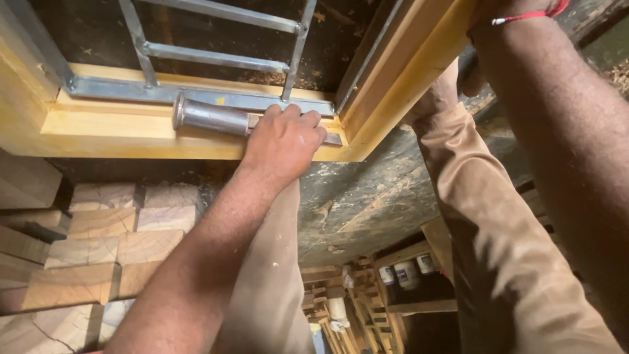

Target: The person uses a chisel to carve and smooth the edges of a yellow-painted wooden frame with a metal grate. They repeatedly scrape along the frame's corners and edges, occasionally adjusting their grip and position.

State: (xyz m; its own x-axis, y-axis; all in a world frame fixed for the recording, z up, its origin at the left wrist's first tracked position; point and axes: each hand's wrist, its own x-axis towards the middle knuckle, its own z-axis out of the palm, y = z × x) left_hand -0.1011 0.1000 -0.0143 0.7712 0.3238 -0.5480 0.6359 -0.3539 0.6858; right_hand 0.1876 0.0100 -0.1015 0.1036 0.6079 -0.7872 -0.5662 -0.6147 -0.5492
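Observation:
My left hand (285,141) is closed around a grey metal cylindrical tool (208,117) and presses it flat against the lower rail of a yellow wooden frame (131,128). The tool's round end points left, and its narrower part disappears under my fingers. A metal grille (216,59) with thin bars is fixed inside the frame, just above the tool. My right arm reaches up to the frame's right-hand side member (406,72). Only the heel of my right hand (508,6) shows above a red wrist thread, and its fingers are cut off by the picture's top edge.
Cut wooden blocks (98,242) are stacked at the left. My legs in tan trousers (485,216) stand below the frame. Further down, a wooden shelf holds small white jars (406,272), with wooden racks (341,308) beside it. A dark, dusty surface (373,196) lies under the frame.

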